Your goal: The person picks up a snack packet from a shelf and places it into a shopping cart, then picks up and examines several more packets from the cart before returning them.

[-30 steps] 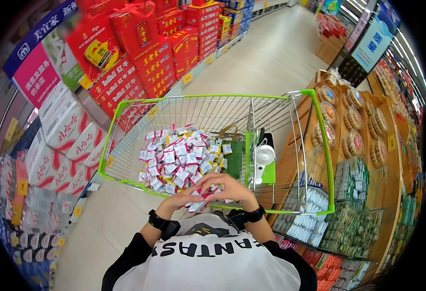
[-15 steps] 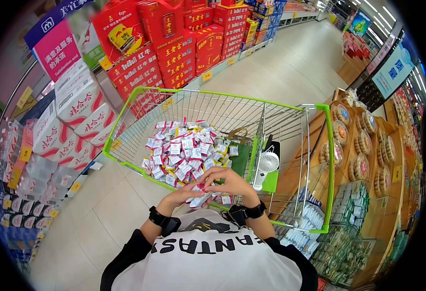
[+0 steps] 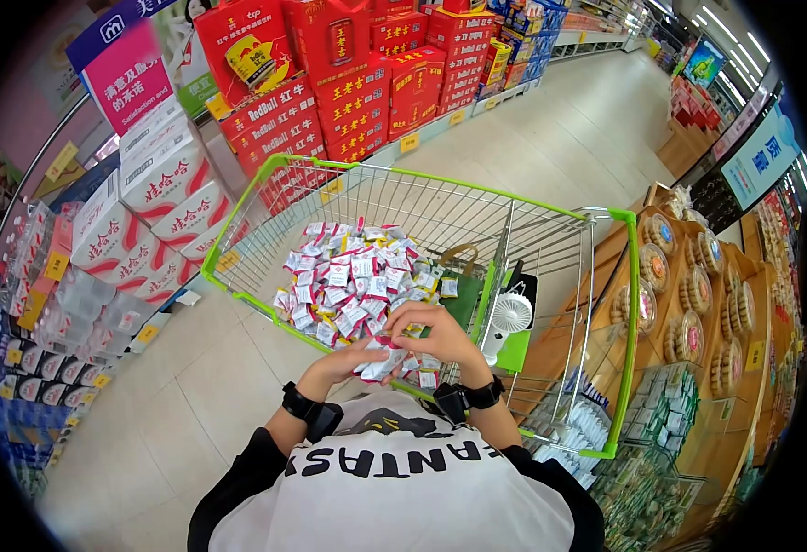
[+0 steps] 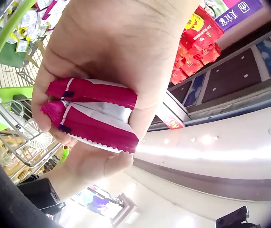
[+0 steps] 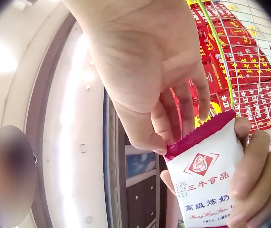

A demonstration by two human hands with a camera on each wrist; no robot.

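Note:
In the head view, both hands meet at the near edge of the shopping cart. My left hand (image 3: 337,362) holds small white packets (image 3: 381,364) with magenta ends; the left wrist view shows two packet ends (image 4: 97,124) side by side against the palm. My right hand (image 3: 442,335) bends over them from the other side. Seen from the right wrist, the right thumb and fingers (image 5: 160,146) pinch the magenta top corner of a printed packet (image 5: 199,178), while left-hand fingers (image 5: 255,183) hold its other side. Beyond the hands lies a heap of similar packets (image 3: 353,276) in the cart.
The cart's green rim (image 3: 265,317) surrounds the heap, a green bag (image 3: 463,299) and a white fan (image 3: 512,313). Red drink cartons (image 3: 353,101) and white cartons (image 3: 164,179) stand at left. A wooden shelf (image 3: 711,368) with round tubs is at right.
The cart and surrounding shelves have shifted and turned in the head view. Both hands stay together at the packets; the right hand sits slightly higher, and more of the held packets shows.

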